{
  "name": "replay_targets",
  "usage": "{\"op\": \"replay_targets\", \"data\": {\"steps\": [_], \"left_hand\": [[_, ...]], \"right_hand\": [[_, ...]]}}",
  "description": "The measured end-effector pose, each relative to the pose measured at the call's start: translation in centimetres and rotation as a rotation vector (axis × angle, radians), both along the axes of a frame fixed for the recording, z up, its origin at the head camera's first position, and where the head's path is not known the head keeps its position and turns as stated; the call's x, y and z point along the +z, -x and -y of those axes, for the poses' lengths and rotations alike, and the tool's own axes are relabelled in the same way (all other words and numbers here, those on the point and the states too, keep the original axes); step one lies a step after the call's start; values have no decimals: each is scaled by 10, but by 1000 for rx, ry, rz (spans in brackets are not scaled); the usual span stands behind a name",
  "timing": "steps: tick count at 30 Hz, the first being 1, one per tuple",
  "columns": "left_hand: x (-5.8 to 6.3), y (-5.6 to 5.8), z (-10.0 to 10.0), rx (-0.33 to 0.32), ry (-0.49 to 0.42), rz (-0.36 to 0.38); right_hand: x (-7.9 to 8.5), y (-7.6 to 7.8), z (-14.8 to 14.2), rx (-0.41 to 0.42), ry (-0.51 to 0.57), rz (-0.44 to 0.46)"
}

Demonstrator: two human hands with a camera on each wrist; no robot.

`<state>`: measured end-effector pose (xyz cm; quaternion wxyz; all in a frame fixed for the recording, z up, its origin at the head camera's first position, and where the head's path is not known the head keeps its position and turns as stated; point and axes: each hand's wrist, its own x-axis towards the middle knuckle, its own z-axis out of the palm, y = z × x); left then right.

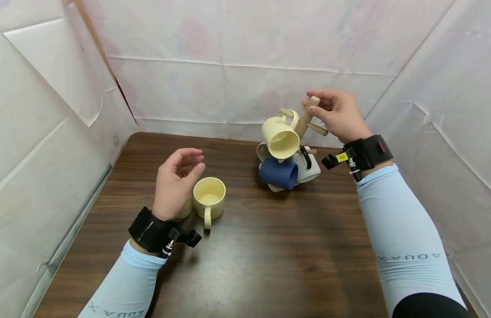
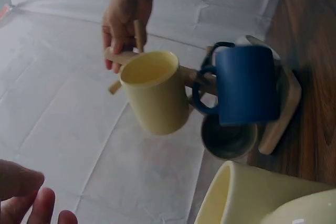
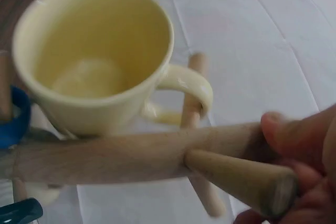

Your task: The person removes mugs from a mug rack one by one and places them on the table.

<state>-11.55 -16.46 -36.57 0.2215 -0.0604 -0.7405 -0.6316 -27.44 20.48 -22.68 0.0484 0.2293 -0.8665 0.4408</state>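
Note:
My right hand (image 1: pixel 341 115) pinches the top of a wooden mug tree's post (image 3: pixel 121 156) between thumb and fingers. From one of its upper pegs a pale yellow mug (image 1: pixel 274 132) hangs by its handle, its mouth tilted toward me. Lower on the tree are a blue mug (image 2: pixel 247 85), a white ribbed mug (image 1: pixel 309 170) with a black handle, and a greyish mug (image 2: pixel 229 139). My left hand (image 1: pixel 175 183), fingers loosely bent and holding nothing, is beside an upright yellow mug (image 1: pixel 209 201). Another yellow mug (image 1: pixel 186 210) is mostly hidden behind that hand.
The dark wood-grain table (image 1: pixel 261 260) has white sheeting (image 1: pixel 229 88) along its back and both sides. The tree's wooden base (image 2: pixel 283 114) stands near the table's back edge.

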Motion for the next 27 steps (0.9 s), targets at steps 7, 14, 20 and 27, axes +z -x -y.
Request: {"op": "replay_targets", "data": {"steps": [7, 14, 20, 27], "left_hand": [[9, 0, -9, -22, 196, -119], [16, 14, -22, 17, 386, -273], [26, 36, -32, -2, 621, -361], [30, 69, -27, -102, 857, -405]], "right_hand": [[1, -1, -2, 90, 6, 13], [-6, -13, 9, 38, 77, 21], [-11, -33, 15, -29, 381, -64], [-16, -52, 27, 28, 584, -110]]}}
